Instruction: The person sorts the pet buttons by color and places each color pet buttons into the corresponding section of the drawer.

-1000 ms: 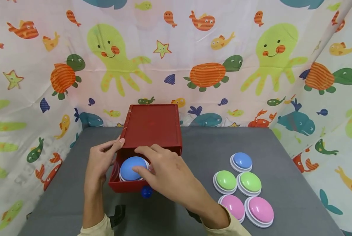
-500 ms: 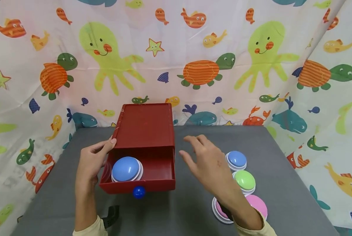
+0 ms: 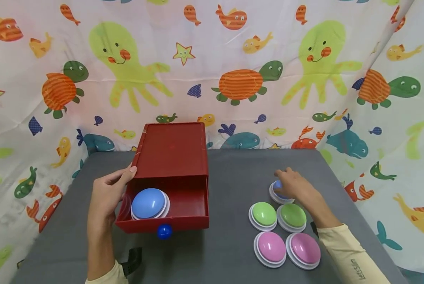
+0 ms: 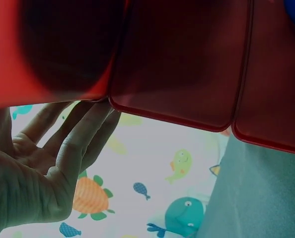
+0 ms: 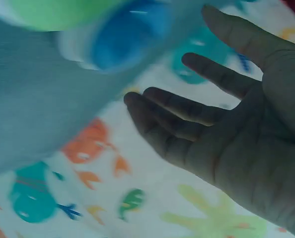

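A red box (image 3: 170, 152) stands on the grey table, its drawer (image 3: 188, 197) pulled out towards me. In the drawer's left part lies a white-based blue dome (image 3: 148, 203). My left hand (image 3: 107, 193) holds the box at its front left corner, thumb along the top edge; the left wrist view shows its fingers (image 4: 80, 136) against the red side. At the right, my right hand (image 3: 295, 185) is over another blue dome (image 3: 278, 190), partly hiding it. Spread and holding nothing, the right hand (image 5: 232, 114) appears apart from the blurred blue dome (image 5: 130, 34) in its wrist view.
Nearer than the right blue dome are two green domes (image 3: 264, 214) and two pink domes (image 3: 271, 247), all on white bases. A blue knob (image 3: 164, 231) sticks out of the drawer front. A sea-animal curtain (image 3: 204, 47) encloses the back and sides.
My right hand has left the blue dome in the drawer and swung right, past the box, to the other blue dome. My left hand has stayed on the box.
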Tool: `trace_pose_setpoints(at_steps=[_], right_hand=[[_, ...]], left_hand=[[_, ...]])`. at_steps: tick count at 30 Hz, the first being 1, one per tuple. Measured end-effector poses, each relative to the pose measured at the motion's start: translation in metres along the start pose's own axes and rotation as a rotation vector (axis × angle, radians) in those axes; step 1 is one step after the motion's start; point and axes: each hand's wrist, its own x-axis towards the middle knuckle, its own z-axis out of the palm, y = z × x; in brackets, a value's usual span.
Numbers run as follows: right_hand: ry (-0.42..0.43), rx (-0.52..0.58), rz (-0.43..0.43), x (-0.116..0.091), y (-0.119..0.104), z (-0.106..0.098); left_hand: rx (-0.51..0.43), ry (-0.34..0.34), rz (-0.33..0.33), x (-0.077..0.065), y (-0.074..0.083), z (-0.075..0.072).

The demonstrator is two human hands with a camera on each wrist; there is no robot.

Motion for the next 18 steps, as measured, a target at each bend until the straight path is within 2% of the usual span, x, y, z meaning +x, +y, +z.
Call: trace_pose_setpoints(at_steps=[3,5,12,18], right_hand=[[-0.071,0.039,0.052,0.01,0.015,0.012],[-0.088,0.058,0.078,0.014,0.02,0.018],[-0.053,0.105,0.051,0.02,0.022,0.024],[-0.061,0.139,0.077,0.021,0.026,0.028]], left_hand=[[0.006,-0.002,-0.016,0.0,-0.001,-0.002],[0.008,-0.004,-0.028,-0.001,-0.002,-0.003],[0.015,0.009,-0.03,-0.003,-0.001,-0.003],[0.022,0.003,-0.016,0.0,0.003,0.0]])
